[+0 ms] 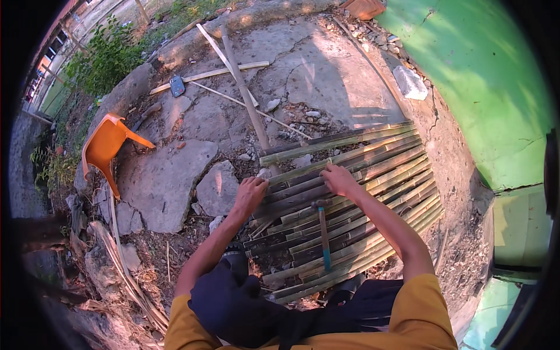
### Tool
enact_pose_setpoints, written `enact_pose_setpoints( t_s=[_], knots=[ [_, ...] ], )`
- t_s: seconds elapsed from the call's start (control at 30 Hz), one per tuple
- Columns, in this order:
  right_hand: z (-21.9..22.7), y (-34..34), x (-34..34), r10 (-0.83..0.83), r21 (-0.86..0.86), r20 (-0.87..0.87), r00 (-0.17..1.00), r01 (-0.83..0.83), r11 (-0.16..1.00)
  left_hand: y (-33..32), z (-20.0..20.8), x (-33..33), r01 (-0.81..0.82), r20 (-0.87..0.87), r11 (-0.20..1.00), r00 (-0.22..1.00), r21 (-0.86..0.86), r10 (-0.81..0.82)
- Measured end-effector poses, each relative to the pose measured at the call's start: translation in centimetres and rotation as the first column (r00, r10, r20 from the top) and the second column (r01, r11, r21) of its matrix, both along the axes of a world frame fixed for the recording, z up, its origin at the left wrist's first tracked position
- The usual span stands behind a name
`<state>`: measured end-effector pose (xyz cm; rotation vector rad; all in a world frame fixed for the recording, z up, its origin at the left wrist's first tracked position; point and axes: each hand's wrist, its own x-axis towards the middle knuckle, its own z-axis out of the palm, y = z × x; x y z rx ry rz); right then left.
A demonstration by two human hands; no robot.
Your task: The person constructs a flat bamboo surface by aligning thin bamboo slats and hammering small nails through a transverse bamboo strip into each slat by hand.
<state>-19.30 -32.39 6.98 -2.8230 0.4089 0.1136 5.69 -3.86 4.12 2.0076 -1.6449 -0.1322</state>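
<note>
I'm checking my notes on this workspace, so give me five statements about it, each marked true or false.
1. The left hand and right hand are both at the bamboo slats. True.
2. The right hand is holding the hammer. False: the hammer lies on the slats, out of both hands.
3. An orange chair is to the left of the slats. True.
4. The wall on the right side of the picture is red. False: that wall is green.
5. The person's sleeves are dark blue. False: they are mustard yellow.
</note>
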Motion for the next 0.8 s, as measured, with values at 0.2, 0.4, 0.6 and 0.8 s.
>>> enact_pose_setpoints(
  t_s=[0.2,0.4,0.6,0.8],
  knots=[
    [8.7,-6.4,-11.0,0.028,0.032,-0.013,1.000,-0.027,0.999,-2.3,0.1,-2.4,-0.065,0.024,0.987,0.998,0.149,0.062],
    [10.9,-9.0,-33.4,-0.678,-0.010,0.081,0.730,0.681,0.732,-0.8,1.0,-0.8,-0.082,0.115,0.944,0.992,0.319,0.047],
    [0.3,0.0,-61.2,-0.979,-0.042,0.050,0.197,0.980,0.195,-2.3,1.2,1.8,0.150,0.013,0.777,0.980,0.611,-0.199],
    [-4.3,9.7,-64.0,-0.957,0.045,0.258,0.135,0.987,0.151,-3.2,1.4,5.1,0.252,-0.038,0.604,0.938,0.757,-0.344]
  ],
)
